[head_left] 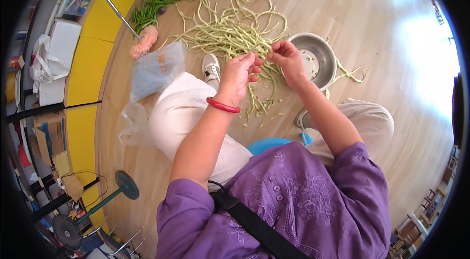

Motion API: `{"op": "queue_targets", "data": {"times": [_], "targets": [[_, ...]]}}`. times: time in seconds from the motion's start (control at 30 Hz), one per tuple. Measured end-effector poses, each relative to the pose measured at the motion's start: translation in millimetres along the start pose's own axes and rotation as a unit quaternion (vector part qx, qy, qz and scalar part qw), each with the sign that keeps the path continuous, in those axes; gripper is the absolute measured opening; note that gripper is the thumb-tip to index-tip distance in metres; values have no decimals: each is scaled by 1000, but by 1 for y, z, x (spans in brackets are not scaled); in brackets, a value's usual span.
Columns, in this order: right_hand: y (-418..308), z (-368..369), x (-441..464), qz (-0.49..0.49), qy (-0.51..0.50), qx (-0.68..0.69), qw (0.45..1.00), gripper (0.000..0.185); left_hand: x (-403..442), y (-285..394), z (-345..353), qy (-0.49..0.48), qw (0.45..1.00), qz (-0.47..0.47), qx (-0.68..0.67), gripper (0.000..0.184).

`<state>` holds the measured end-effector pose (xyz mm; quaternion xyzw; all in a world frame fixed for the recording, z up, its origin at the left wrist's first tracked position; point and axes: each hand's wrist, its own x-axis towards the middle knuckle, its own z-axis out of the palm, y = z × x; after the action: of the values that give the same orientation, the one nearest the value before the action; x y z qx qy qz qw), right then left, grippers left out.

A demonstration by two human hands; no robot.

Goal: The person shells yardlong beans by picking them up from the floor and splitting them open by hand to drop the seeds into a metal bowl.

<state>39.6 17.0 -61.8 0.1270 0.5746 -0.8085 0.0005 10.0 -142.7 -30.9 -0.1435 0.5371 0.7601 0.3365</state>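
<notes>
Right hand (291,65): thumb and forefinger drawn close together at the tips, a pinch or nearly one. Left hand (239,75): thumb raised towards the forefinger, remaining fingers loosely curled, palm turned inward. A pale green strand seems to lie at my fingertips, but the long beans (230,36) behind are the same colour, so I cannot tell whether either hand has hold of one. The two sets of fingertips are near each other, a narrow gap between. A red bangle (223,105) sits on my left forearm. Beans lie heaped on the floor just beyond my hands, tangled, long ends trailing outward. Risk noted: pulling one strand could drag its neighbours along, because they cross over each other. The metal bowl (332,69) stands beside my right hand with a few small pieces in its bottom; anything let go short of its rim would probably land on the floor, where bits (267,107) are scattered below my hands. More beans (348,74) lie against the bowl's far right side; tugging those might shift it. My shoe (211,69) is near the heap's edge, so a careless step could crush some. Further left: plastic bag (157,70), green peppers (155,3), pink fluffy duster head (144,42).
</notes>
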Motion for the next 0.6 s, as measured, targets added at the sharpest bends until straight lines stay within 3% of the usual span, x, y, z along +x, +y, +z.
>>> {"op": "queue_targets", "data": {"times": [0.07,0.2,0.33,0.47,0.6], "targets": [[-5,-5,-10,-81,-29,-112,990,11,-5,0,11,-27,999,-9,-40,20],[-36,-4,-48,-216,-85,-322,918,11,-8,-3,21,-92,995,40,-26,17],[-49,-20,-75,-66,-84,-311,944,10,-22,-3,43,-97,989,78,76,16],[-74,-48,-80,-9,-5,-198,980,15,-34,-4,59,-158,971,77,160,18],[-93,-65,-80,82,11,-70,994,20,-36,-9,73,-216,956,36,194,20]]}}
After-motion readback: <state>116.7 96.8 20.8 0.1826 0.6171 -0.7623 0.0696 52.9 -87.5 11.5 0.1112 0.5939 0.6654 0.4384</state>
